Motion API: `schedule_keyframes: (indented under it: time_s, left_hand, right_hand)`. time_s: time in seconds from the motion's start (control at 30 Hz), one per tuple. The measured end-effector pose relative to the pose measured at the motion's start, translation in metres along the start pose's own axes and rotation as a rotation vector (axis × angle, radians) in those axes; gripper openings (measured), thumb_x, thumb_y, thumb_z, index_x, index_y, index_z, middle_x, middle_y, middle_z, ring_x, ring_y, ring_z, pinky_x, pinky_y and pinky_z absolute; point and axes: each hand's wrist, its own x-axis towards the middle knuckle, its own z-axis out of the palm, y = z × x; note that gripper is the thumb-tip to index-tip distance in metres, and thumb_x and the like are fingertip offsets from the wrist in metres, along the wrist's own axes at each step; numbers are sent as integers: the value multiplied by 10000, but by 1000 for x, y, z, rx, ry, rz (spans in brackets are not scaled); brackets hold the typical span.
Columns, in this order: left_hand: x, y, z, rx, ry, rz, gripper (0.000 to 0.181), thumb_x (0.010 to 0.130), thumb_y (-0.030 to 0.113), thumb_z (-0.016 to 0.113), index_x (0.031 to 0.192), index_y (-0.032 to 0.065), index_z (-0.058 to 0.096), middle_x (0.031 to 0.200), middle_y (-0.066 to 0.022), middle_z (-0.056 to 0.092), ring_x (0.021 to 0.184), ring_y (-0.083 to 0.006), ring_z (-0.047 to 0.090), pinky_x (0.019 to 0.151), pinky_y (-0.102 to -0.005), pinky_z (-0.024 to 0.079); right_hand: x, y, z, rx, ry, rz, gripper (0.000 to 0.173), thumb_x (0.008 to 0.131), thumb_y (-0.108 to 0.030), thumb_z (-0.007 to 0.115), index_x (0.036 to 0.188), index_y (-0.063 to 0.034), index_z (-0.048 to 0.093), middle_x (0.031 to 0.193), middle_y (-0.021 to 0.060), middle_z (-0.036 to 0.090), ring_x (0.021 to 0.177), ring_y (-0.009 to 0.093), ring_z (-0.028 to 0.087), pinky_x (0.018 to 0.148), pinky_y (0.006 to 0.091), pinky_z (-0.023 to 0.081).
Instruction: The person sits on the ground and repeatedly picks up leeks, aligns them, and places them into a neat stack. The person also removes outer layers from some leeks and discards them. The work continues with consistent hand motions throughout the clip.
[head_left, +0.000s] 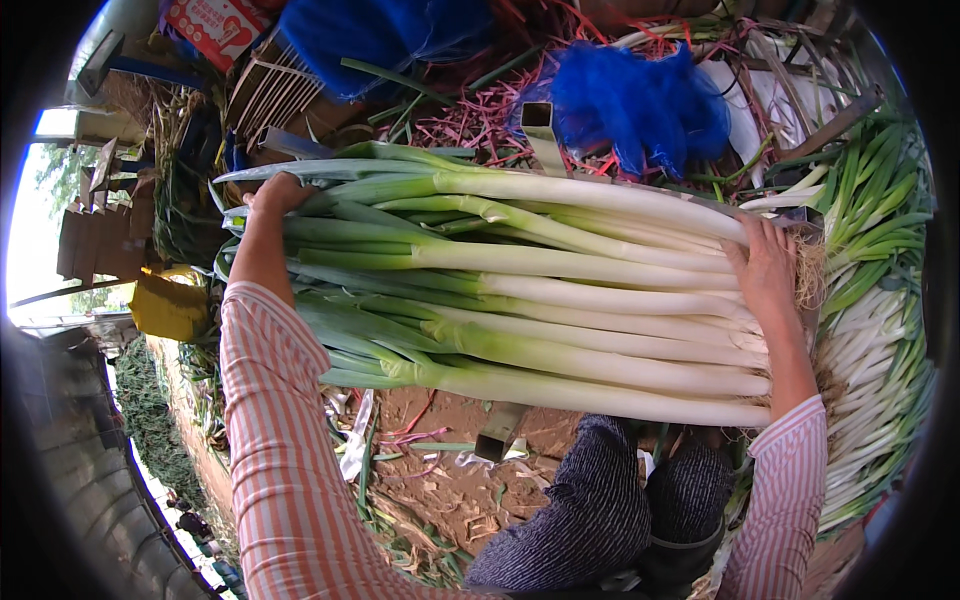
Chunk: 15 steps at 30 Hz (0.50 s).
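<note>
Several long leeks or large green onions (600, 304) lie side by side across a metal frame, green leaves to the left and white stalks to the right. My left hand (281, 193) rests on the topmost leaves at the far left end, its fingers partly hidden among them. At the right, my right hand (765, 259) lies over the root end of the uppermost leek (600, 196), with its fingers on the white stalk. Stringy roots (810, 274) show just right of that hand. Whether either hand grips firmly is hard to tell.
Beyond the leeks lie blue netting (637, 105) and pink-red ties (480, 124). An open square metal tube (537, 116) stands upright at the far side, another (501, 433) at the near side. A large pile of green onions (870, 375) lies at the right.
</note>
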Motion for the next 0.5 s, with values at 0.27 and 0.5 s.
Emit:
schedule_keyframes:
  time_s: [0.27, 0.5]
  left_hand:
    - [-31, 21, -19, -194, 421, 91, 342, 836, 363, 569, 1004, 100, 709, 1075, -187, 666, 993, -384, 632, 925, -458, 433]
    - [-70, 119, -24, -563, 438, 1020, 344, 945, 301, 517, 1060, 9, 657, 1138, -190, 629, 1092, -348, 572, 950, -393, 431]
  right_hand:
    - [0, 1, 3, -40, -15, 1, 422, 889, -324, 610, 1236, -96, 536, 1170, 105, 591, 1095, 295, 524, 977, 424, 344]
    - [1, 1, 6, -25, 5, -10, 412, 876, -326, 626, 1216, -108, 548, 1131, 97, 605, 1059, 295, 535, 936, 423, 365]
